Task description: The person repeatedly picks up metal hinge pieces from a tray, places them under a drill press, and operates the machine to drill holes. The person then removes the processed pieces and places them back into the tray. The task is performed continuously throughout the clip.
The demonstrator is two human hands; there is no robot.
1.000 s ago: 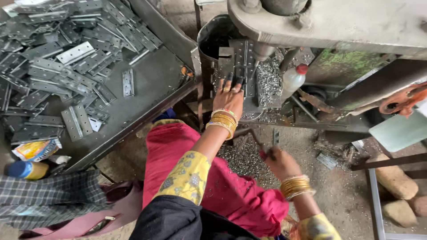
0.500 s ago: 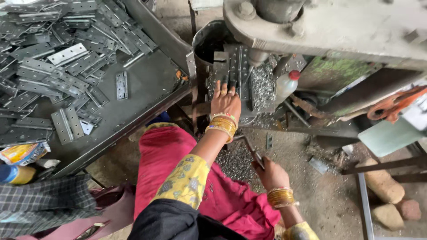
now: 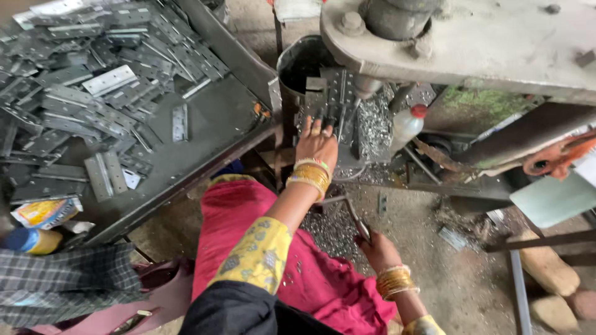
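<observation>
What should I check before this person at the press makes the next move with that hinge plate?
1. Left hand on the hinge plate: ok, fingers rest on it.
2. Fingers clear of the press head: cannot tell, they sit close beneath.
3. Right hand on the lever handle: ok, gripping.
4. Bangles clear of the machine: ok.
5. Tray of hinge plates within reach: ok, beside the left arm.

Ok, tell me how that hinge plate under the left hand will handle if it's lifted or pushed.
The hinge plate looks like flat punched metal, so probably stiff and fairly heavy for its size. It lies flat, so it should slide rather than roll. The left hand rests on it; metal chips nearby suggest sharp edges.
</observation>
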